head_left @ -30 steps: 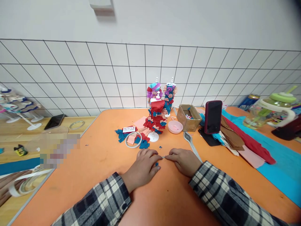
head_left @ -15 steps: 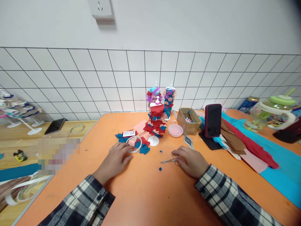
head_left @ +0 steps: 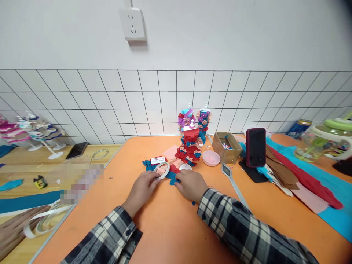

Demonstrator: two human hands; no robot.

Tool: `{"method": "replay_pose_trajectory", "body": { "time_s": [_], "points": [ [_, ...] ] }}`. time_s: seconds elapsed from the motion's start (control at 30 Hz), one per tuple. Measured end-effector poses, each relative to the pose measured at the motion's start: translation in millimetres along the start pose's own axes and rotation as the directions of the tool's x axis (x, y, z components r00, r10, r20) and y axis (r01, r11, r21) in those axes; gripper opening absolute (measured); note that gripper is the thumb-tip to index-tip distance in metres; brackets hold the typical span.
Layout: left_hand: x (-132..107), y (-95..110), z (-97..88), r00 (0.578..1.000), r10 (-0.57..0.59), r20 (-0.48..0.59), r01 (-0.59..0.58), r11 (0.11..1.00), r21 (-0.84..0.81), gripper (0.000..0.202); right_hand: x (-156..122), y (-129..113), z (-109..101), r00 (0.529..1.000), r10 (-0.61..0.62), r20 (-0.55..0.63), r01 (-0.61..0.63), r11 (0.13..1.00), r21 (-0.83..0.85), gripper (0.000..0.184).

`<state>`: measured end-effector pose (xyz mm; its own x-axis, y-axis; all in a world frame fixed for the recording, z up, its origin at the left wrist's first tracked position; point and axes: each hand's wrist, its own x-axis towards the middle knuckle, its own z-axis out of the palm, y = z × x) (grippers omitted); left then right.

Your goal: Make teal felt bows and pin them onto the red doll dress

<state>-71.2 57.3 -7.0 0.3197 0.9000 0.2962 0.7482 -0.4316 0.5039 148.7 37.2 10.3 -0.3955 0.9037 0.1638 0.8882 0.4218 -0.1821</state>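
Observation:
My left hand [head_left: 143,189] closes its thumb and fingers on the near edge of a white roll of tape [head_left: 168,170], which is tilted up. Beside it, my right hand [head_left: 191,183] pinches at a piece of blue crepe paper [head_left: 172,177] among red, pink and blue scraps. Just behind stands a small dress form in a red ruffled dress [head_left: 189,148] with blue and pink bows. A white label card [head_left: 157,160] lies on the scraps. The scissors are out of sight, probably behind my right hand or sleeve.
Two more decorated dress forms [head_left: 203,119] stand at the back. Rightward are a pink dish [head_left: 211,158], a cardboard box [head_left: 232,156], grey tweezers [head_left: 233,185], an upright phone [head_left: 256,148], coloured paper strips [head_left: 308,172] and a green-lidded jug [head_left: 316,141]. Another person's hand [head_left: 16,227] rests at left.
My right hand has left the scissors and moved left to the blue paper by the tape roll. My left hand has taken the tape roll's edge and tilted it. The view has shifted slightly.

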Motion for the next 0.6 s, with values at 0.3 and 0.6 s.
{"method": "replay_pose_trajectory", "body": {
  "time_s": [0.3, 0.6],
  "points": [
    [3, -4, 5.9, 0.981, -0.181, -0.07, 0.157, 0.952, -0.263, 0.028, 28, -8, 15, 0.994, 0.095, -0.045, -0.096, 0.995, -0.017, 0.014],
    [1, -1, 1.3, 0.966, -0.237, -0.101, 0.187, 0.916, -0.355, 0.03, 20, -5, 6, 0.996, -0.014, -0.087, 0.016, 1.0, 0.024, 0.027]
  ]
}}
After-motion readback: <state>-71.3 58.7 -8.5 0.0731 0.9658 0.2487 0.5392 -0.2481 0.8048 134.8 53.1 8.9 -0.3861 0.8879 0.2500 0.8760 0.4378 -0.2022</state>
